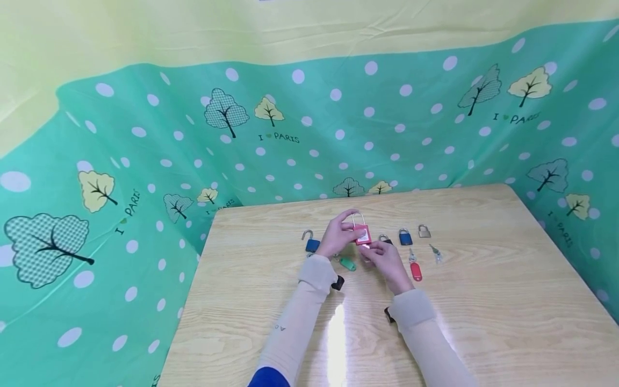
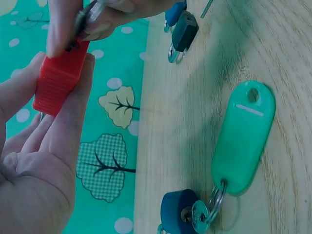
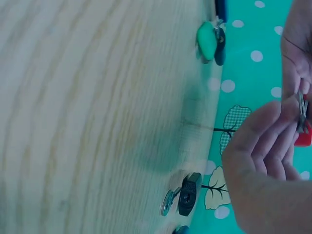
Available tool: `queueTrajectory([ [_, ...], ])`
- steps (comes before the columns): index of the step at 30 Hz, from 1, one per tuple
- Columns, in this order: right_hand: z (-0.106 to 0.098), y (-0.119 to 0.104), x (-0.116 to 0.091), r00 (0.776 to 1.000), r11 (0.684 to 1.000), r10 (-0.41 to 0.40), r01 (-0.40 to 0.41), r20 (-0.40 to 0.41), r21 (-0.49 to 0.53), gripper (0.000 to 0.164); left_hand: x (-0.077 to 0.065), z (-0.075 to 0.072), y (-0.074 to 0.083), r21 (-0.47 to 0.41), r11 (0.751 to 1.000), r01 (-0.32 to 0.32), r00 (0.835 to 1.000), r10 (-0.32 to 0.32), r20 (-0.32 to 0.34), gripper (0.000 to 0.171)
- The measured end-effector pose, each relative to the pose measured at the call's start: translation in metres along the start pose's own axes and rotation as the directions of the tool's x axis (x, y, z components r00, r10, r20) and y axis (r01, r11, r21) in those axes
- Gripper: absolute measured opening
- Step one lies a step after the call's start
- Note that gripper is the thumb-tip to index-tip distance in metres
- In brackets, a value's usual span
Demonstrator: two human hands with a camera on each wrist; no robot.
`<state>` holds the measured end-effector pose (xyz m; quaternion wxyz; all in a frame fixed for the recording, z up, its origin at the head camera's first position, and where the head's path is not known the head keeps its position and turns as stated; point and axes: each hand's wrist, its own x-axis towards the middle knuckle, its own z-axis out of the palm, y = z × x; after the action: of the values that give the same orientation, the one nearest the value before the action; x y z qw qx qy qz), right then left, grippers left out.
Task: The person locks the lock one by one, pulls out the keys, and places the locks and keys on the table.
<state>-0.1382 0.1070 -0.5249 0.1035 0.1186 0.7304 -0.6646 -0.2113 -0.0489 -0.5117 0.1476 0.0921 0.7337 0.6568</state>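
Wooden table (image 1: 251, 312) below; left hand (image 1: 336, 236) grips a red padlock (image 2: 58, 82); right hand (image 1: 386, 262) pinches a key (image 3: 302, 112)

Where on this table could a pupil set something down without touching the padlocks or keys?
Bare: the table to the right of the silver padlock and nearby keys, and to the left of the open blue padlock. Crowded: between those padlocks, around the left hand and right hand.

One red padlock (image 2: 58, 80), two blue padlocks (image 1: 405, 237), one black padlock (image 2: 185, 31) and one silver padlock (image 1: 424, 232) make five. One green tag (image 2: 243, 141), one red tag (image 1: 416, 271), two hands (image 1: 385, 262); the keys (image 2: 199, 218) are too small to count.
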Motion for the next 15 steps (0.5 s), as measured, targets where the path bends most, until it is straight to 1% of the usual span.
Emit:
queueTrajectory([
  [3, 0.000, 0.002, 0.000, 0.998, 1.000, -0.010, 0.008, -0.055, -0.029, 0.036, -0.002, 0.004, 0.003, 0.015, 1.000, -0.013, 1.000, 0.013, 0.001, 0.059],
  [6, 0.000, 0.002, 0.001, 0.995, 0.998, -0.026, 0.021, -0.093, -0.061, 0.033, -0.001, 0.006, 0.004, 0.031, 0.999, -0.009, 1.000, 0.009, -0.010, 0.060],
  [11, -0.001, 0.002, 0.001, 0.992, 0.993, -0.058, 0.046, -0.113, -0.108, 0.030, 0.004, 0.008, -0.003, 0.031, 0.999, 0.009, 0.998, -0.007, -0.062, 0.061],
  [13, -0.002, 0.003, 0.001, 0.992, 0.991, -0.063, 0.050, -0.113, -0.121, 0.029, 0.006, 0.008, -0.005, 0.034, 0.999, 0.011, 0.997, -0.008, -0.076, 0.061],
  [15, -0.002, 0.003, 0.000, 0.992, 0.992, -0.053, 0.039, -0.118, -0.119, 0.027, 0.006, 0.008, -0.007, 0.035, 0.999, 0.021, 0.997, -0.019, -0.076, 0.062],
])
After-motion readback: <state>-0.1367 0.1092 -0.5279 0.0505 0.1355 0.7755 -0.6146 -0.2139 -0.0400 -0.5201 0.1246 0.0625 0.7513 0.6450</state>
